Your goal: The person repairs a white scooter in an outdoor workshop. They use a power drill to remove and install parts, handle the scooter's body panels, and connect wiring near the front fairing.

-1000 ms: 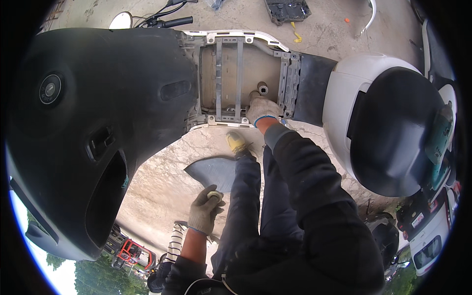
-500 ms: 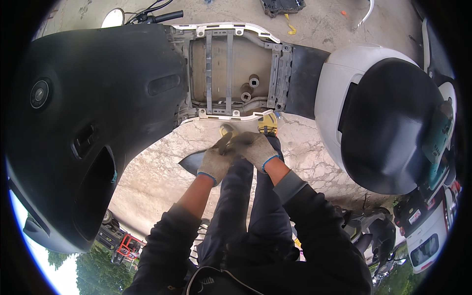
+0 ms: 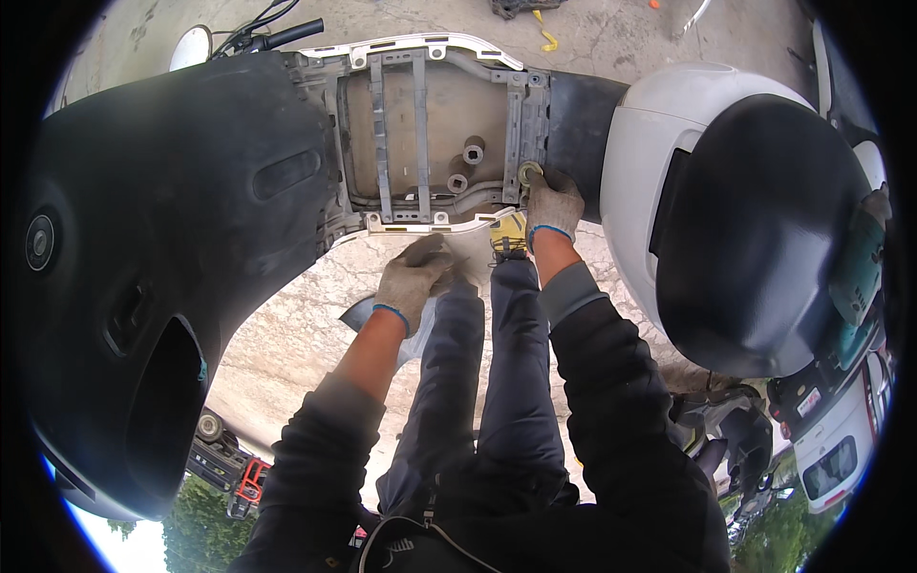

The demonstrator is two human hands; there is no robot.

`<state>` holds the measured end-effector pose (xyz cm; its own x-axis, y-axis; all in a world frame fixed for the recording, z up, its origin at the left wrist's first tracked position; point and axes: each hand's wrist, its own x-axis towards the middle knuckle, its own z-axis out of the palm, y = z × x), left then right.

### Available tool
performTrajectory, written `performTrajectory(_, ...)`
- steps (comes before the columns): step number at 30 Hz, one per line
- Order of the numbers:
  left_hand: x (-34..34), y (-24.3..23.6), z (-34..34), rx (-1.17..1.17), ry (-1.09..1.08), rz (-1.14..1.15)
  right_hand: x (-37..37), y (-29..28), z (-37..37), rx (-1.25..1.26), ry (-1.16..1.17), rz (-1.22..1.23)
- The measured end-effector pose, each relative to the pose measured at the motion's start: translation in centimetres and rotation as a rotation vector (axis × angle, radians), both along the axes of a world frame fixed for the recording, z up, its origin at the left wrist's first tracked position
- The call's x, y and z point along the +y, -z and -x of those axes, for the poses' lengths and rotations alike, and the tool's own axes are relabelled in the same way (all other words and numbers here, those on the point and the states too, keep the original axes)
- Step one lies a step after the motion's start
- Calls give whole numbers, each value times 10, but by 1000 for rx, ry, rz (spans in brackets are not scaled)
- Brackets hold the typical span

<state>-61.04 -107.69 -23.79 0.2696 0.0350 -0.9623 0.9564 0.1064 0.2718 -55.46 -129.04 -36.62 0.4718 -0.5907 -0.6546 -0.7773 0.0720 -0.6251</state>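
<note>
My right hand (image 3: 556, 204), in a knitted grey glove, is closed on a small yellowish ring (image 3: 529, 171). It holds the ring over the right end of the exposed metal floor frame (image 3: 421, 134) of a scooter. My left hand (image 3: 411, 277), gloved alike, is in front of the frame's near white rail (image 3: 420, 228) with its fingers bent together. Something thin and see-through seems to be at its fingertips, too blurred to name. Two cylindrical metal sockets, a far one (image 3: 474, 150) and a near one (image 3: 458, 182), rest inside the frame.
A large black front panel (image 3: 191, 162) stands on the left and a black seat (image 3: 764, 239) on the right. A teal power tool (image 3: 860, 258) lies by the seat's far right side. A dark pointed sheet (image 3: 357, 313) shows behind my left wrist. Parked vehicles are behind.
My hands were together in front of the frame. The right hand has moved away and up to the frame's right end with the ring. The left stays near its earlier place.
</note>
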Motion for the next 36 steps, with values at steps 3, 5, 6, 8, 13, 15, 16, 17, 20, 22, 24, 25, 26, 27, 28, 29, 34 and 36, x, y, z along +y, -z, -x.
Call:
performTrajectory(3, 4, -2, 3, 37, -43, 8, 4, 9, -3, -78, -6, 93)
performTrajectory(5, 8, -1, 6, 47, -74, 16, 6, 7, -1, -80, 58, 60)
performTrajectory(6, 10, 0, 7, 52, -94, 20, 7, 4, 1, -112, 82, 41)
performTrajectory(8, 13, 5, 11, 13, -126, 49, 9, -7, 8, -143, 240, 37)
performTrajectory(13, 3, 32, 20, -217, -44, 166, 25, -59, 46, -9, 174, -341)
performTrajectory(15, -9, 43, 17, -432, 102, 171, 40, -80, 59, -17, -367, -283)
performTrajectory(16, -17, 46, 14, -424, 52, 186, 43, -89, 63, 2, -557, -264)
performTrajectory(17, -20, 44, 11, -365, -12, 245, 45, -95, 64, -8, -729, -251)
performTrajectory(20, -32, 27, -3, -124, -345, 452, 42, -97, 52, 1, -959, -56)
performTrajectory(22, -40, 15, -15, -189, -387, 624, 34, -90, 36, 18, -905, -60)
performTrajectory(24, -45, 6, -27, -202, -367, 596, 25, -80, 18, 33, -856, -150)
performTrajectory(25, -46, 4, -31, -211, -365, 601, 23, -75, 10, 84, -826, -187)
performTrajectory(26, -48, 2, -35, -256, -331, 598, 23, -72, 2, -41, -827, -172)
performTrajectory(27, -49, 2, -38, -281, -304, 584, 23, -71, -4, -60, -829, -163)
performTrajectory(28, -49, 2, -40, -327, -299, 605, 24, -70, -9, -56, -819, -146)
performTrajectory(29, -49, 2, -42, -294, -273, 548, 26, -70, -14, -50, -810, -130)
performTrajectory(34, -41, 7, -42, -260, -246, 447, 16, -68, -37, 70, -707, -31)
performTrajectory(36, -33, 9, -36, -241, -338, 399, 9, -61, -52, 47, -729, 234)
